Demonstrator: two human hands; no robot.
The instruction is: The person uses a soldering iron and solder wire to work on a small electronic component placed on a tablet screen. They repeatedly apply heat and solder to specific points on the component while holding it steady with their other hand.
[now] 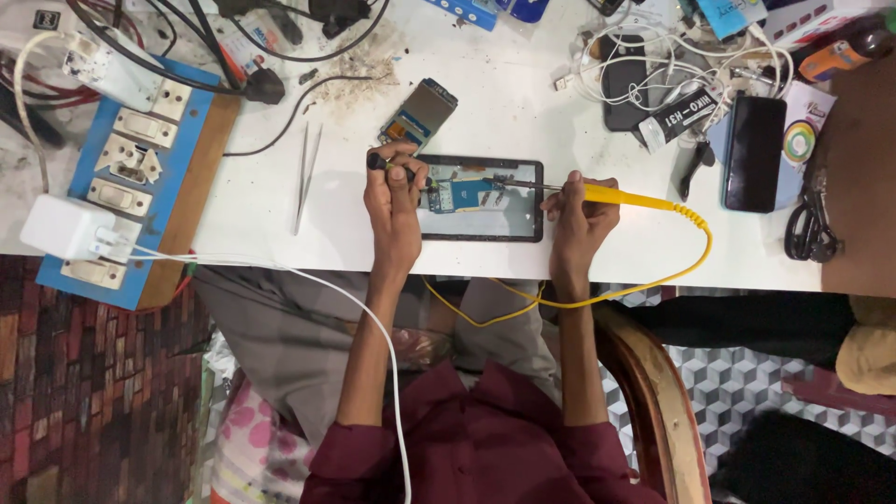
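Opened phone [481, 199] between both hands.

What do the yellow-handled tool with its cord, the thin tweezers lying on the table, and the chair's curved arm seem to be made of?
The yellow-handled soldering tool looks like matte plastic, its cord rubbery, judging by the soft loops. The thin tweezers look like bare metal: grey with a dull sheen. The curved chair arm seems to be varnished wood, brown and glossy.
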